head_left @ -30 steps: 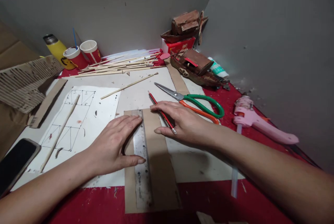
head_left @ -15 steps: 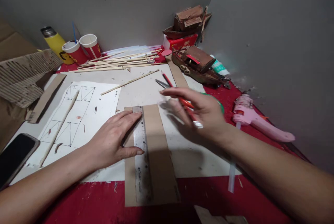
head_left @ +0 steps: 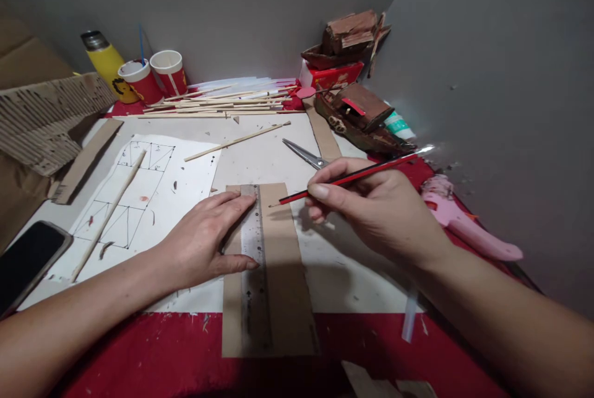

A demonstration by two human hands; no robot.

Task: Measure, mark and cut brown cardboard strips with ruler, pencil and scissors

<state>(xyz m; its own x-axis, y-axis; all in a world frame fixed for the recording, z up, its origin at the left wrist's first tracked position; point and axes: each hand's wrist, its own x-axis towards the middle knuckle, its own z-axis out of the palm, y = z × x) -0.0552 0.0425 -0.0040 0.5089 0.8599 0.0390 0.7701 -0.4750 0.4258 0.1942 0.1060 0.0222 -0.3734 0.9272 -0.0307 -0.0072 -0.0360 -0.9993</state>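
A clear ruler [head_left: 253, 243] lies lengthwise along a strip of brown cardboard [head_left: 290, 274]. My left hand [head_left: 202, 240] rests flat on the ruler's left side, thumb and fingers spread, pressing it against the cardboard. In my right hand [head_left: 371, 206] is a red and black pencil [head_left: 343, 180], pinched between thumb and fingers. Its tip points left, just above the cardboard to the right of the ruler. Behind that hand lies a pair of scissors [head_left: 306, 153], blades showing and handles hidden.
A paper with a line drawing [head_left: 185, 169] and a stick lies left, beside a phone [head_left: 34, 262]. Wooden sticks [head_left: 223, 104], cups [head_left: 167, 70] and a yellow bottle [head_left: 109, 70] are at the back. Model boats [head_left: 359, 116] and a pink glue gun [head_left: 473, 228] occupy the right.
My right hand has turned the pencil so its tip now points left, low over the cardboard. The scissors show more clearly. My left hand stays on the ruler.
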